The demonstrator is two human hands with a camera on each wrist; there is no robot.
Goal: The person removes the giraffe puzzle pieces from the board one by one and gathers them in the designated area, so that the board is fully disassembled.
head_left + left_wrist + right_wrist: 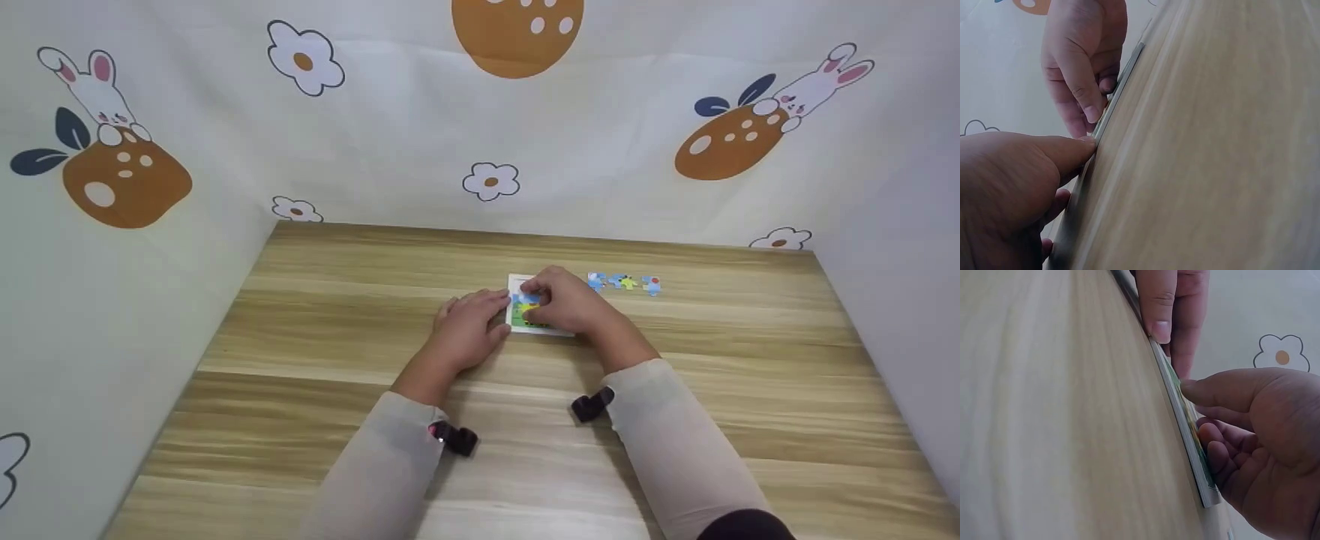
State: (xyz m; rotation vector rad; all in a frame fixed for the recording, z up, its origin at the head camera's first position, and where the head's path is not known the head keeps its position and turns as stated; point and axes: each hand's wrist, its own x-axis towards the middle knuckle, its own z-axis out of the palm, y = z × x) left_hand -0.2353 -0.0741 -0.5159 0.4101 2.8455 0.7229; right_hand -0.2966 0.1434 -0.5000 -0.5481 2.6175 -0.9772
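Note:
A small jigsaw puzzle board with a white border lies flat on the table, its picture showing green, yellow and blue. My left hand rests at the board's left edge, fingers near the upper part and thumb at the lower left corner. Over the picture bends my right hand, its index finger and thumb set apart on the board and its other fingers curled beneath the palm. Whether a piece sits between those fingertips I cannot tell. The right hand covers much of the board's right side. Both wrist views show the board edge-on.
Several loose puzzle pieces lie in a row just right of the board. The wood-grain table meets a patterned cloth at the back and pale walls at both sides. A small black camera sits on each wrist.

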